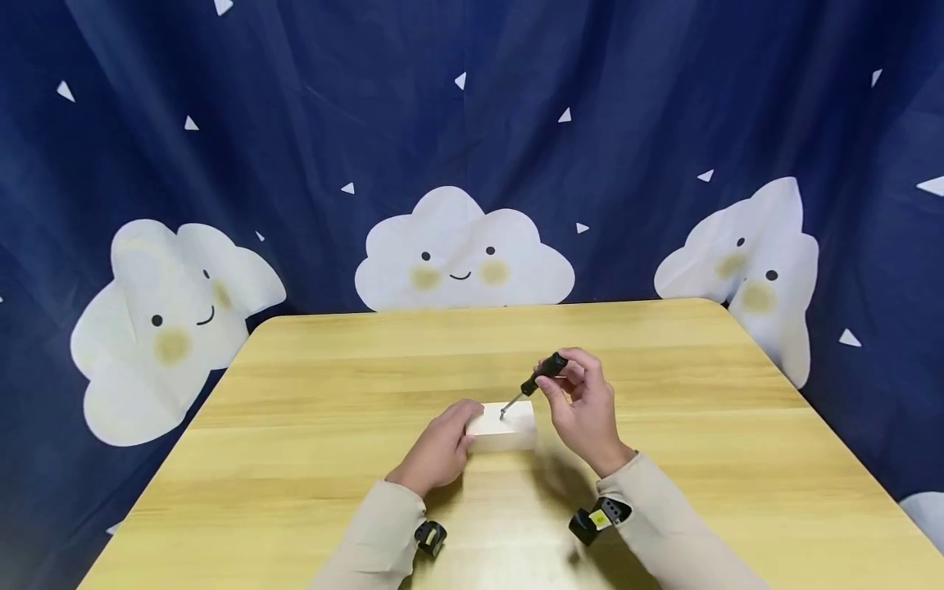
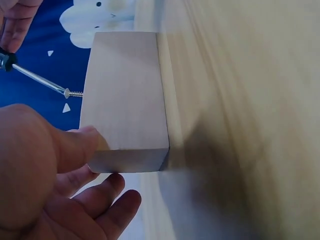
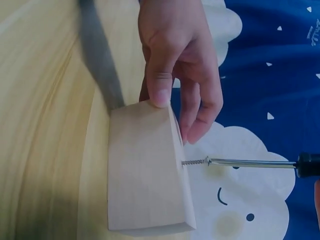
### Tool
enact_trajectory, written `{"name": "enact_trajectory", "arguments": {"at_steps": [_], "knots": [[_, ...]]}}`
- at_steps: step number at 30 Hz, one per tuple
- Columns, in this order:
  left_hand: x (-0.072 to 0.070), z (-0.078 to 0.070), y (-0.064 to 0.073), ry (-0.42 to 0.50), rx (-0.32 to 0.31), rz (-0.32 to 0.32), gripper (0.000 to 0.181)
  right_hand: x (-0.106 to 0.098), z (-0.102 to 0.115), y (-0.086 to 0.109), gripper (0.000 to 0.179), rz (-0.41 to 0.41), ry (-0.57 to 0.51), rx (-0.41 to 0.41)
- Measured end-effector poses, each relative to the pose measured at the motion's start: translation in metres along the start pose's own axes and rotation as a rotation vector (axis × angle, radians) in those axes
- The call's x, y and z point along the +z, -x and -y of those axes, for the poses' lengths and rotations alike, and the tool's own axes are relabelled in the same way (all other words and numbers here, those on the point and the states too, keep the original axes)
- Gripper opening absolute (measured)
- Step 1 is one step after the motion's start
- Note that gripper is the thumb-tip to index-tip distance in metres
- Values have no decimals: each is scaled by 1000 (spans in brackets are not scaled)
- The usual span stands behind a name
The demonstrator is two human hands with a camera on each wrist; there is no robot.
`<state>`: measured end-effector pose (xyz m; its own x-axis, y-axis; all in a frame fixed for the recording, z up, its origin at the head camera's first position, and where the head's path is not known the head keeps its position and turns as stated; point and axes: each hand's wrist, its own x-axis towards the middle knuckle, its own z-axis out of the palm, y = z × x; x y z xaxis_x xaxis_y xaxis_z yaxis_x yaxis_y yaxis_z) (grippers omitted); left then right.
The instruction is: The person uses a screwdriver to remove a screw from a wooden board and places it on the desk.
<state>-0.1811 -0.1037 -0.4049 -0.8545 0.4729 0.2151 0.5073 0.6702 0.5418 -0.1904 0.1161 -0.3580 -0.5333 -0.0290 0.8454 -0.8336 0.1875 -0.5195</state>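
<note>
A pale wooden block (image 1: 503, 441) lies on the table, with a screw (image 3: 194, 162) standing partly sunk in its top face. My left hand (image 1: 441, 447) grips the block's left end, thumb on the near side and fingers over the far side. In my right hand (image 1: 586, 410) is a screwdriver (image 1: 544, 374), pinched by its black handle between thumb and fingers. Its metal shaft (image 2: 40, 77) slants down to the left, and the tip meets the screw's head. Only a sliver of the right hand shows in the right wrist view.
The light wood table (image 1: 310, 459) has rounded far corners. Behind it hangs a dark blue curtain (image 1: 310, 98) printed with white clouds and small triangles. Each sleeved wrist wears a small black device, one (image 1: 431, 538) at the left and another (image 1: 599, 519) at the right.
</note>
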Motion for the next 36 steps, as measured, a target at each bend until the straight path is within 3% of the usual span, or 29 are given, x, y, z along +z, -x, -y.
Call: {"name": "enact_trajectory", "arguments": {"at_steps": [11,16,21,29,36], "knots": [[-11,8,-17,25,-89,85,27,10,-9,-17,50,61,46,-2],[-11,5,-26,-9,-72,53,19,10,-12,-27,52,84,88,-21],[-11,4,-29,-14,-103,54,25,11,-13,-36,50,86,129,-29],[-12,6,-36,0,-107,47,27,8,-18,-47,49,145,225,21],[-9,4,-41,25,-128,43,25,11,-22,-46,45,74,242,28]]}}
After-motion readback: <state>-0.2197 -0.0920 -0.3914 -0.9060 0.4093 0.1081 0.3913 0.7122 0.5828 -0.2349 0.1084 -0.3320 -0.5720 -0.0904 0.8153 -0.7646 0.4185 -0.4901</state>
